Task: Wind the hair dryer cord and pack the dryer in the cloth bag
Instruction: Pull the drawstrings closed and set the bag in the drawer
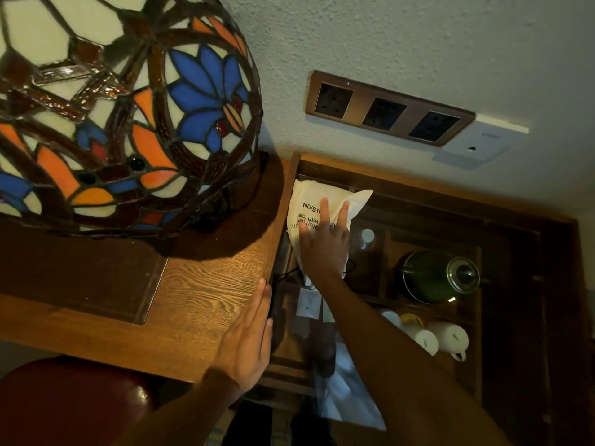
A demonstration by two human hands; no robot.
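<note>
Right hand [325, 243], fingers spread, lies flat on the cloth bag [314, 204] at frame centre, inside the open drawer [418, 191]. Left hand [248, 336] rests flat, fingers together, on the desk [206, 284]. We judge packing approx. done; dryer & cord prob. inside, unseen.

Wooden desk [206, 284]: stained-glass lamp [122, 107]. Drawer [380, 188]: cloth bag [309, 201].
</note>
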